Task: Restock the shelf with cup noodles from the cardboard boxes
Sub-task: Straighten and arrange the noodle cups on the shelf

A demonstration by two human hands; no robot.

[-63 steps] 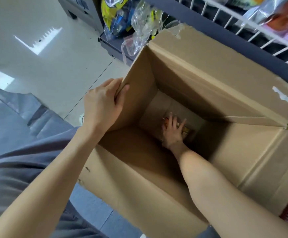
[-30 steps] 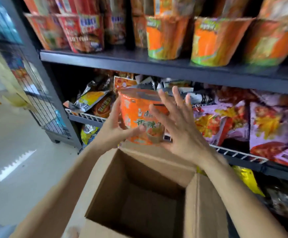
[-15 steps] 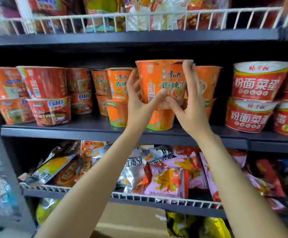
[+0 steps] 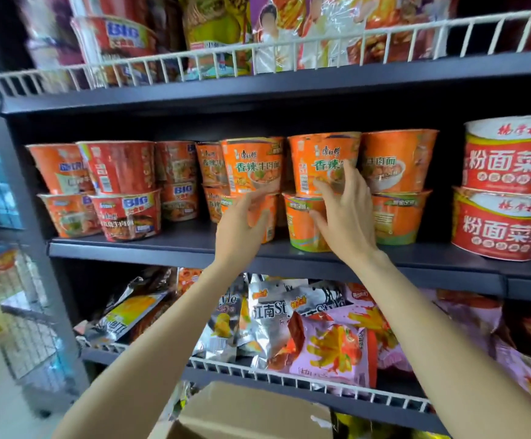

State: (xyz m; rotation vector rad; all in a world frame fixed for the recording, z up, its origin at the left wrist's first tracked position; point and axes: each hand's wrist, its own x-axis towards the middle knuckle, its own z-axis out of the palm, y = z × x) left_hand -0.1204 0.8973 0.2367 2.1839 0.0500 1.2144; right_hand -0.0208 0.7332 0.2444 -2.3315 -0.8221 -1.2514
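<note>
The right hand [image 4: 346, 217] is spread, its straight fingertips [image 4: 349, 167] touching the front of an orange cup noodle [image 4: 322, 163] that sits on top of another orange cup [image 4: 302, 223] in the middle of the dark shelf [image 4: 163, 248]. The left hand [image 4: 242, 224] lies relaxed and open against the lower cup [image 4: 265, 221] of the neighbouring stack, fingers reaching up to the base of the cup above [image 4: 251, 164]; it grips nothing. The touched cup stands upright, orange with green and white lettering and a barcode on its left side. Red cups [image 4: 118, 166] fill the shelf to the left, large red-and-white bowls [image 4: 508, 160] the right. A white wire rail [image 4: 258, 55] fronts the tier above; snack bags [image 4: 330, 350] crowd the tier below. An open cardboard box [image 4: 248, 413] sits at the bottom edge.
</note>
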